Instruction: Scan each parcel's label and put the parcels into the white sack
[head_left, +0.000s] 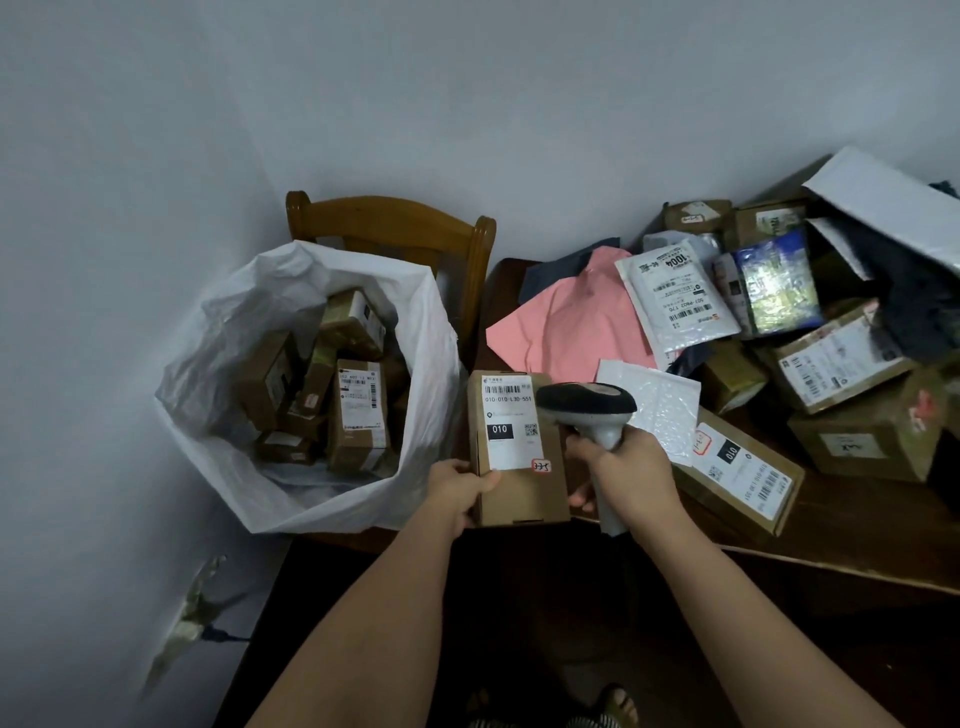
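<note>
My left hand (460, 491) grips the lower left edge of a brown cardboard parcel (519, 493), held label-up between the sack and the table. Its white label (511, 421) shows a barcode and a black "010" patch. My right hand (621, 475) grips the handle of a grey and black barcode scanner (587, 402), whose head hovers over the label's right edge. The white sack (426, 332) stands open to the left, with several brown parcels (358, 410) inside.
A wooden chair (395, 221) stands behind the sack. The dark table (857, 540) on the right carries a flat box (737, 467), a pink mailer (566, 322), white mailers (675, 291) and a heap of boxes (841, 364). Walls close in the left and back.
</note>
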